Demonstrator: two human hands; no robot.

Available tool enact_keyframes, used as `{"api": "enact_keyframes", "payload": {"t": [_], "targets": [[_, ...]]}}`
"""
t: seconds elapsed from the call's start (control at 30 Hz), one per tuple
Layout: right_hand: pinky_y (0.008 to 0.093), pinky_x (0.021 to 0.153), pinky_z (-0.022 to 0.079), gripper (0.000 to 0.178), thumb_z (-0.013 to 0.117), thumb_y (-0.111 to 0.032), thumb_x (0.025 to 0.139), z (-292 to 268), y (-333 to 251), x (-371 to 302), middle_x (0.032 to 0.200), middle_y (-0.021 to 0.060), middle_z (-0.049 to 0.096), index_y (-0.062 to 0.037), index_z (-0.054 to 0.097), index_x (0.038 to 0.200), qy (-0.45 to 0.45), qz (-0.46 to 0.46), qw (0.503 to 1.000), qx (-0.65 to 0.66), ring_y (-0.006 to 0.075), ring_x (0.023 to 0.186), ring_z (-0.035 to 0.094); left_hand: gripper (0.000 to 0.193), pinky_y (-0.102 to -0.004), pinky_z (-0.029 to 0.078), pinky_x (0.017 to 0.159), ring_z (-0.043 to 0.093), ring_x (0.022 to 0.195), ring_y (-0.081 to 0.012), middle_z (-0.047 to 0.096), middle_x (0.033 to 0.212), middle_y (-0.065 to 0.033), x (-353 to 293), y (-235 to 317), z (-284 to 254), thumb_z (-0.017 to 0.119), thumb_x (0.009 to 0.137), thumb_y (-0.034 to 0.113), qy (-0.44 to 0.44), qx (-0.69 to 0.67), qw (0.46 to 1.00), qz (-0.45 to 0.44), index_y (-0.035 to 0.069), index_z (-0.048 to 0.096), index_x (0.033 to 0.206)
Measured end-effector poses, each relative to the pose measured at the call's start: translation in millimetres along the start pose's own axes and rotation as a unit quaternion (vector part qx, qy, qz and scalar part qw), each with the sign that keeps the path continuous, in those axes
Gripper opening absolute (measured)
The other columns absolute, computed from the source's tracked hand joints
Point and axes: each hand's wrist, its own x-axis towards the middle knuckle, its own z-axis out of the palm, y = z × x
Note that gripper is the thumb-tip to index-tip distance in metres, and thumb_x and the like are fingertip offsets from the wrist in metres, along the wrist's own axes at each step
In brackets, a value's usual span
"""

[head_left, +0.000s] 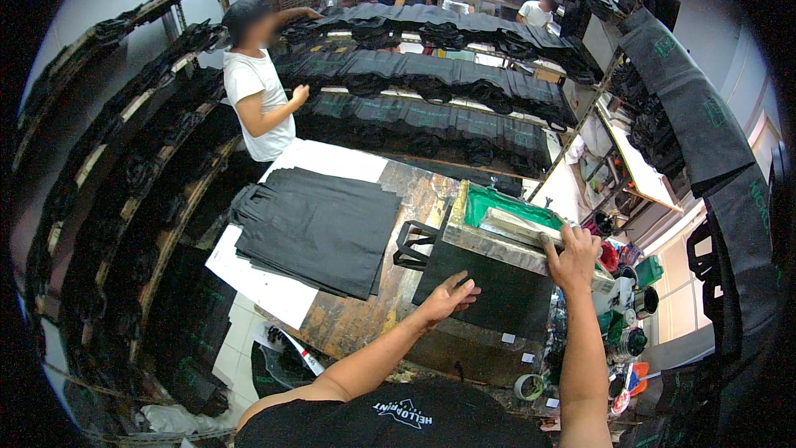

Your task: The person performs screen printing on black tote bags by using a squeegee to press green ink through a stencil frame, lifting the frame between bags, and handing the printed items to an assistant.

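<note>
A screen printing frame [497, 242] with worn, taped edges rests at the far side of the worktable, tilt hard to tell. Green ink [484, 200] covers part of its inside, and a pale squeegee [521, 226] lies in it. My right hand [574, 259] grips the frame's right side, thumb and fingers bent over the edge. Below the frame a flat black fabric bag [489, 280] is laid out, its handles [414, 245] sticking out to the left. Over the bag's near left part is my left hand [448, 299], open with fingers apart and nothing in it; contact is unclear.
Left on the worktable [344, 315] lies a stack of black bags [319, 228] on a white board [274, 292]. Ink pots and cans [634, 303] crowd the right side. Racks hung with black bags [431, 66] surround the table. A person in white [264, 99] stands far left; others work farther back.
</note>
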Motion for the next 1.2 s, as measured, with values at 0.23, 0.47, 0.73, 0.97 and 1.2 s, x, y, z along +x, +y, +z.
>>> {"api": "enact_keyframes", "payload": {"t": [0.23,0.47,0.73,0.97,1.2], "targets": [[0.048,0.09,0.039,0.046,0.069,-0.048,0.087,2.8,0.8,-0.8,0.105,0.0158,0.067,-0.0048,0.065,0.1,0.0,0.013,1.0,0.014,0.0345,0.099,0.057,0.092,-0.0363,0.049,0.099,0.063,0.119,-0.0242,0.065,0.134,-0.0164,-1.7,1.1,-0.3,0.063,0.099,0.054,-0.001,0.013,1.0,-0.007,0.001,0.021,0.161],[0.0479,0.091,0.038,0.046,0.069,-0.049,0.087,0.0,-0.1,-1.6,0.108,0.0162,0.067,-0.0047,0.065,0.101,-0.016,0.019,1.0,0.019,0.0346,0.1,0.057,0.091,-0.0365,0.05,0.098,0.063,0.118,-0.024,0.065,0.133,-0.0158,-1.5,-0.8,-2.0,0.063,0.099,0.054,0.004,0.02,1.0,-0.006,0.001,0.023,0.161],[0.0481,0.092,0.038,0.047,0.07,-0.048,0.086,-0.8,0.4,0.1,0.109,0.0161,0.067,-0.0044,0.065,0.103,-0.024,0.026,0.999,0.024,0.0343,0.102,0.057,0.087,-0.0368,0.05,0.098,0.063,0.118,-0.0238,0.065,0.134,-0.0156,-2.6,2.5,-3.7,0.064,0.1,0.051,0.005,-0.018,1.0,0.001,0.003,0.024,0.161],[0.0486,0.094,0.038,0.046,0.07,-0.047,0.086,3.4,2.5,0.3,0.107,0.0158,0.067,-0.0039,0.066,0.102,0.002,0.016,1.0,0.017,0.0344,0.101,0.057,0.086,-0.0365,0.049,0.101,0.063,0.118,-0.0242,0.065,0.133,-0.0172,4.3,-2.6,-12.3,0.064,0.1,0.051,0.013,0.031,0.999,0.018,-0.001,0.029,0.158],[0.0483,0.09,0.038,0.046,0.07,-0.048,0.086,-0.9,1.0,3.6,0.103,0.0165,0.067,-0.0033,0.066,0.098,-0.02,0.022,0.999,0.022,0.0348,0.099,0.058,0.087,-0.0369,0.049,0.101,0.063,0.119,-0.0242,0.065,0.133,-0.0173,-6.3,-17.1,-17.6,0.064,0.099,0.052,0.022,0.066,0.998,-0.007,-0.004,0.031,0.157]]}}
